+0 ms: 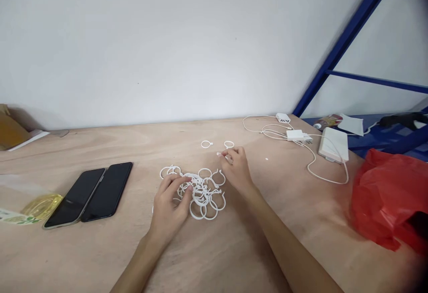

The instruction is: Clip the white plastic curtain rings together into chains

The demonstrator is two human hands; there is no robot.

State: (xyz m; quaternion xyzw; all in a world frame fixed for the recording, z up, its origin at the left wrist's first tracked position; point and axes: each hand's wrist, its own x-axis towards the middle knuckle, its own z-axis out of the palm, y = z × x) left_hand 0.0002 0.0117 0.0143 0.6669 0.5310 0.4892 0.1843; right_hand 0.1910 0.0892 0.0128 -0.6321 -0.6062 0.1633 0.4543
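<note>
A loose pile of thin white plastic rings, several with a small tab or clip at the join, lies in the middle of the wooden table. My left hand rests over the pile's left side, its thumb and fingertips slightly apart among the rings. Just beyond the pile, my right hand is closed in a pinch, with a small white part of a ring showing at its fingertips; the rest of that ring is hidden. Two single rings lie farther back, one on the left and one right behind my right hand.
Two dark phones lie at left beside a clear, yellowish plastic package. On the right are white cables with a charger, a white box and a red plastic bag. A blue metal frame stands behind them.
</note>
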